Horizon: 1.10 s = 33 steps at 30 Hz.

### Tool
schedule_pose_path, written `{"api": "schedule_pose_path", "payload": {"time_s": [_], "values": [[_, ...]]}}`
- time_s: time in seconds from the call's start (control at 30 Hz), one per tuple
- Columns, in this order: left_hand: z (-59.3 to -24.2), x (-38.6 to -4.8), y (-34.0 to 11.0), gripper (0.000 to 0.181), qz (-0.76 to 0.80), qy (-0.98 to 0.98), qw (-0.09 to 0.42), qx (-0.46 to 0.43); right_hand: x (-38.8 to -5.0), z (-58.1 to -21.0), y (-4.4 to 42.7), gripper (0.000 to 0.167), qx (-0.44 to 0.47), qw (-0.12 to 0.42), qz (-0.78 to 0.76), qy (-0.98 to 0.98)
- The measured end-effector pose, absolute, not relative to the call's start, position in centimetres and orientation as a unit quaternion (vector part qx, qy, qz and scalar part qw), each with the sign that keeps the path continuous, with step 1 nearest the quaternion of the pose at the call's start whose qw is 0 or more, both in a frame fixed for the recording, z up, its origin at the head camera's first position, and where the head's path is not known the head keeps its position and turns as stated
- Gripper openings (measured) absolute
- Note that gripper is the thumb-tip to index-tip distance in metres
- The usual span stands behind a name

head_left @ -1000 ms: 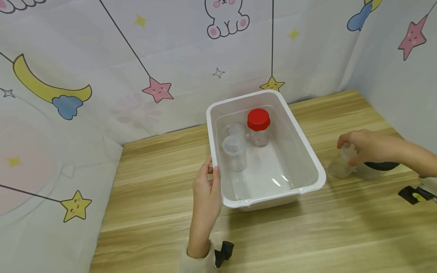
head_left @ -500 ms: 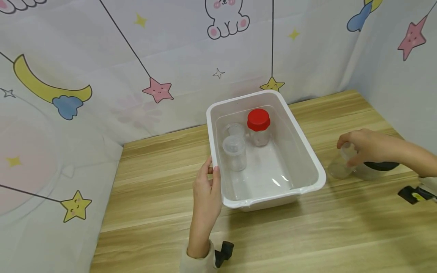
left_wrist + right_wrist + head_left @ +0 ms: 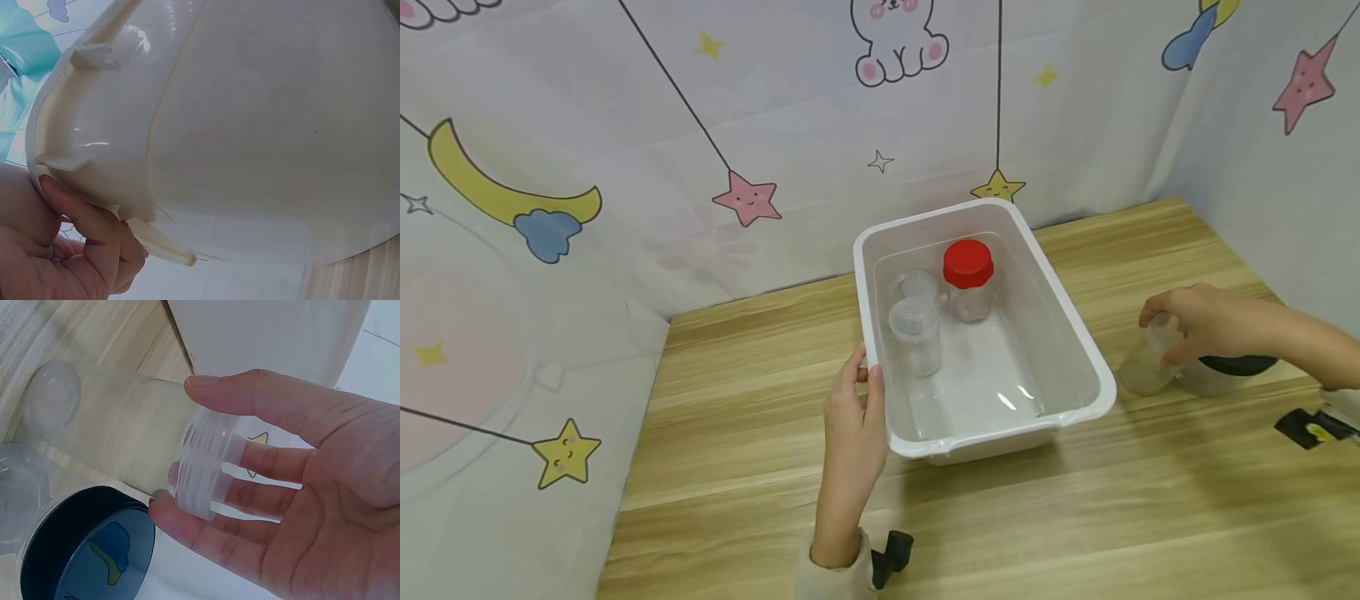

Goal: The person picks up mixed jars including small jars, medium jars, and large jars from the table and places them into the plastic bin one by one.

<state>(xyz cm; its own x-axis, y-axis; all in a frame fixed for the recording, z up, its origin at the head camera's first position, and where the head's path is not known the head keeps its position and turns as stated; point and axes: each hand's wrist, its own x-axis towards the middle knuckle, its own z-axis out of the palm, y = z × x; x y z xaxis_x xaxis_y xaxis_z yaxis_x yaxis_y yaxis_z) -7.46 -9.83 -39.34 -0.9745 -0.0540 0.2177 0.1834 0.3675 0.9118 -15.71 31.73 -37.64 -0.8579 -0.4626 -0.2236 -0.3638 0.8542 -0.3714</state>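
At the left side of a white plastic tub, my left hand grips the rim, thumb on top. In the left wrist view its fingers curl under the tub's lip. To the right of the tub, my right hand holds a clear plastic jar from above. Thumb and fingers close around the jar's translucent screw lid. Beside this jar stands a wider clear jar with a black lid, partly hidden by the hand in the head view.
Inside the tub are a red-lidded clear jar and a clear jar with a translucent lid. Behind the latter is another clear round container. A patterned cloth hangs behind the wooden table.
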Motion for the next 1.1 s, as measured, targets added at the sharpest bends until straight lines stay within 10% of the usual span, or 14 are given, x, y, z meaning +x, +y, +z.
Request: {"api": "schedule_pose_path", "payload": {"time_s": [1.1], "values": [[-39.3, -7.4, -9.9, 0.046, -0.559, -0.822, 0.103, -0.032, -16.5, -35.3, 31.6, 0.047, -0.229, 0.141, -0.136, 0.953]]}}
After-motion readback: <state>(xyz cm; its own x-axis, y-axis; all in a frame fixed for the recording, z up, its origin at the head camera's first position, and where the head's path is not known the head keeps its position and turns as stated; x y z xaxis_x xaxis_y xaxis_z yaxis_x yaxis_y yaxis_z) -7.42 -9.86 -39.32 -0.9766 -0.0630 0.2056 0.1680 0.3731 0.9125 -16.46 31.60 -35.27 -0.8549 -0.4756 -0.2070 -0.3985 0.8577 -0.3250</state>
